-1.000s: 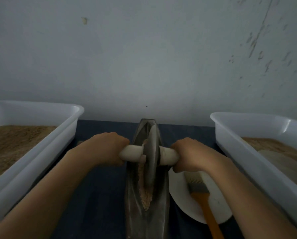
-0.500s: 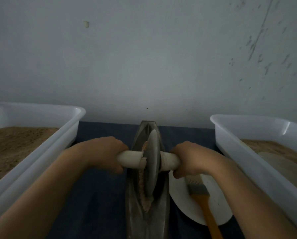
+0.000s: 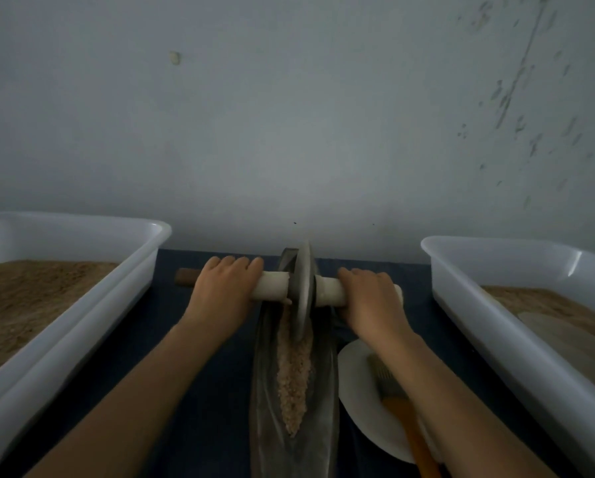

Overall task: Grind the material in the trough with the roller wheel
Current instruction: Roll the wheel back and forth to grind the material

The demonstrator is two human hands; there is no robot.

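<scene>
A long dark metal trough [image 3: 265, 391] lies lengthwise on the dark blue table, holding a strip of pale pinkish ground material [image 3: 293, 377]. The grey roller wheel [image 3: 304, 291] stands on edge near the trough's far end, on a pale axle handle [image 3: 273, 286] running left to right. My left hand [image 3: 225, 293] grips the axle left of the wheel, palm down. My right hand [image 3: 370, 298] grips it right of the wheel. The material shows bare behind the wheel.
White plastic tubs with brown powder stand at the left [image 3: 72, 312] and right [image 3: 496, 305]. A white plate [image 3: 361, 391] right of the trough carries a brush with an orange handle [image 3: 413, 436], partly under my right forearm. A grey wall rises just beyond.
Both hands have pushed the wheel away from me, from the middle of the trough to its far end, uncovering the strip of material.
</scene>
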